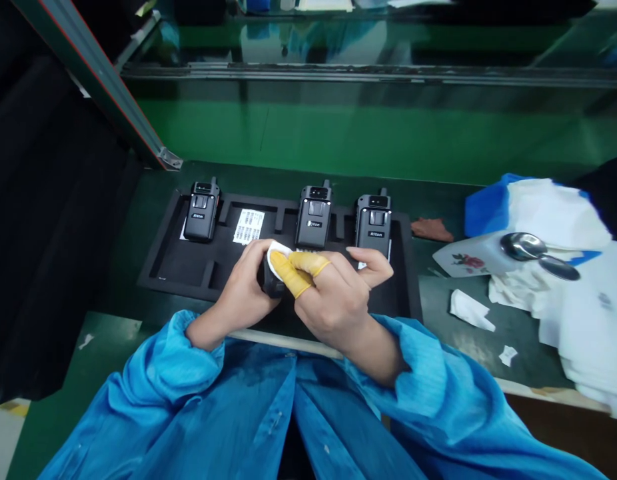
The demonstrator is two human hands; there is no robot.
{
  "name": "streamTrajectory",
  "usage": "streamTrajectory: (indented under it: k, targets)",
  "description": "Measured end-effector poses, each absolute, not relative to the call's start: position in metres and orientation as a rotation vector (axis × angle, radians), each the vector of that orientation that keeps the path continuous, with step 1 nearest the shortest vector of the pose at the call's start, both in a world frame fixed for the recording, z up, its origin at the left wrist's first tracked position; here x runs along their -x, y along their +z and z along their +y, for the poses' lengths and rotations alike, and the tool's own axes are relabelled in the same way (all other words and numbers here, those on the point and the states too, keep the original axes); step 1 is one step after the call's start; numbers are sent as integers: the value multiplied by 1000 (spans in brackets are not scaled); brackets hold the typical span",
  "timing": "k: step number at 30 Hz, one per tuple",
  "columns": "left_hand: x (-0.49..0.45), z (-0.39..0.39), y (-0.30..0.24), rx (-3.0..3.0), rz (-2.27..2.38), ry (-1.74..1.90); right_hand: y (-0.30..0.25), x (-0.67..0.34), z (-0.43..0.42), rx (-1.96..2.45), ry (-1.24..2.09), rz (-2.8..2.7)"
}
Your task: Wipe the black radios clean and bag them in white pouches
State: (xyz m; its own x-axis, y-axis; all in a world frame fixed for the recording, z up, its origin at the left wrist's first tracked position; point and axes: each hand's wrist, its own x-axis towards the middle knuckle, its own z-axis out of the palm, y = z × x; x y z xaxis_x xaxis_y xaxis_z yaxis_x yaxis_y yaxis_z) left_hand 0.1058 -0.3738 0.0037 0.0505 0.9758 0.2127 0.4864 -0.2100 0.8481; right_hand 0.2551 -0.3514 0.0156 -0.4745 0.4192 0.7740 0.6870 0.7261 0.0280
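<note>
My left hand (246, 290) is wrapped round a black handheld device (272, 285), most of it hidden by my fingers; it may be a radio like those in the tray. With yellow covers on two fingers, my right hand (333, 290) pinches a white wipe (277, 252) and presses it against the top of the device. Beyond my hands lies a black foam tray (181, 270). In it rest three black two-way radios, backs up: a left one (201, 212), a middle one (313, 219) and a right one (373, 223).
A white label sheet (249, 226) with barcodes lies in the tray. To the right are a brown scrap (432, 229), a floral container (471, 257) with a metal spoon (523, 247), a blue box (488, 207) and white cloths (596, 320). A metal post (108, 87) rises at left.
</note>
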Motion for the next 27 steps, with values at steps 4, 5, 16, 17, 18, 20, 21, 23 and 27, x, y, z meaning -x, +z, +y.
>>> streamTrajectory:
  k: [4, 5, 16, 17, 18, 20, 21, 23, 27]
  targets:
    - [-106, -374, 2, -1805, 1477, 1108, 9, -262, -350, 910, -465, -2073]
    - [-105, -375, 1, -1817, 1474, 1106, 6, -266, -349, 938, -455, -2060]
    - [-93, -341, 28, -1887, 1845, 781, -46, -356, -362, 1254, -344, -2029]
    - [-91, -328, 31, -1897, 1941, 727, -50, -361, -364, 1268, -330, -2017]
    - [-89, -315, 32, -1913, 2035, 663, -53, -364, -365, 1274, -311, -2004]
    - [-87, -290, 30, -1959, 2176, 527, -58, -367, -367, 1281, -266, -1977]
    - [-87, -279, 28, -1976, 2233, 457, -60, -368, -368, 1282, -251, -1961]
    - [-88, -265, 25, -1987, 2316, 322, -61, -366, -368, 1281, -243, -1933]
    - [-103, -263, 27, -2155, 2333, 200, -61, -363, -368, 1261, -249, -1923]
